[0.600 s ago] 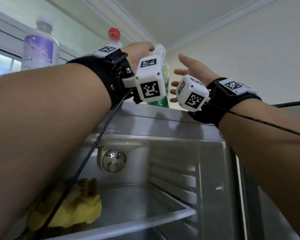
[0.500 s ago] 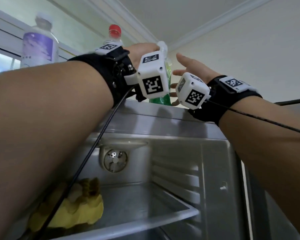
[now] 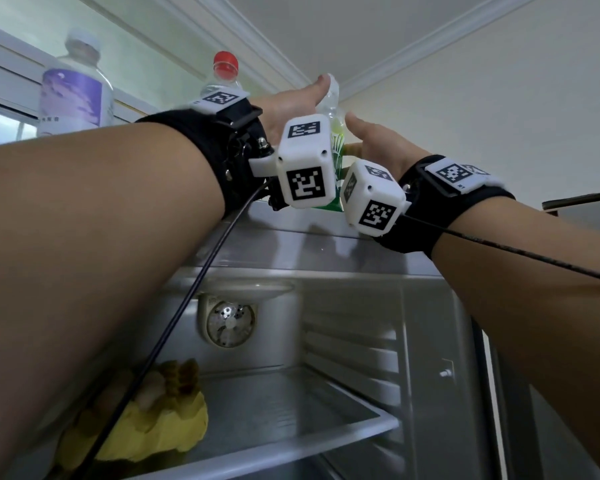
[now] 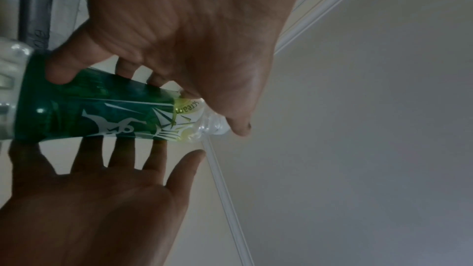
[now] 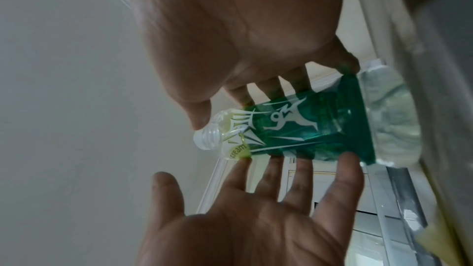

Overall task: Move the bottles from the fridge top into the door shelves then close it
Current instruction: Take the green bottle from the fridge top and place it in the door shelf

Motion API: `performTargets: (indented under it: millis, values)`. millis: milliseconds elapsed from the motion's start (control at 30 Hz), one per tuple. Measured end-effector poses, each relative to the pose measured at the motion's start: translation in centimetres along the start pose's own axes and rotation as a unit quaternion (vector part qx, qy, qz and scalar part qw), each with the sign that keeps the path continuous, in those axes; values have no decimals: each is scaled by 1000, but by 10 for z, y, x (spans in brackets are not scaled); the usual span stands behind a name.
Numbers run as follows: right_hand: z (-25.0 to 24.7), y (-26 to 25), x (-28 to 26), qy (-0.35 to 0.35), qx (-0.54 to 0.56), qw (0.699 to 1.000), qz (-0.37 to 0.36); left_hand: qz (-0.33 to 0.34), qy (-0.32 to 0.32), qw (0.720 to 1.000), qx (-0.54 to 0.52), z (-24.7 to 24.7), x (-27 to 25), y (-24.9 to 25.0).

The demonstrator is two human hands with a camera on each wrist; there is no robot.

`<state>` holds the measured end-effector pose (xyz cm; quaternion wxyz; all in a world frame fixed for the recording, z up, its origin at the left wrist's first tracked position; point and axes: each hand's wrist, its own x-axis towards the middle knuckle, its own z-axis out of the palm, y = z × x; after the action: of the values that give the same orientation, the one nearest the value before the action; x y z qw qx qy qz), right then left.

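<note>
Two hands are reaching to a green-labelled bottle (image 3: 336, 147) standing on the fridge top (image 3: 291, 233). The left hand (image 3: 291, 105) is curling its grip around it; the right hand (image 3: 378, 143) is spreading open, fingertips touching its label.

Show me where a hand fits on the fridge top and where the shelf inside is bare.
Free: the gap between the purple-label bottle and the red-cap bottle; the shelf from the yellow bag to the right wall. Crowded: the green-label bottle, gripped by the left hand, right hand flat against it.
</note>
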<state>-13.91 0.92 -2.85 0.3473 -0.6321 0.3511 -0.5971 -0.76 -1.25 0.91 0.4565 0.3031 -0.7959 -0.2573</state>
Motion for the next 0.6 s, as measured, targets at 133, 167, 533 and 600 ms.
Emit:
performTargets:
  millis: [133,167,533,600]
  values:
    - [-4,-8,-4,13,35,999,-40,-7,-3,999,-40,0,-18,10]
    - [-3,-12,-8,16,45,998,-52,7,4,999,-49,1,-23,15]
    - [-9,-38,-76,117,-65,979,-154,56,-4,996,-70,25,-77,56]
    - [-10,-40,-91,134,-58,977,-153,52,2,995,-89,32,-91,60]
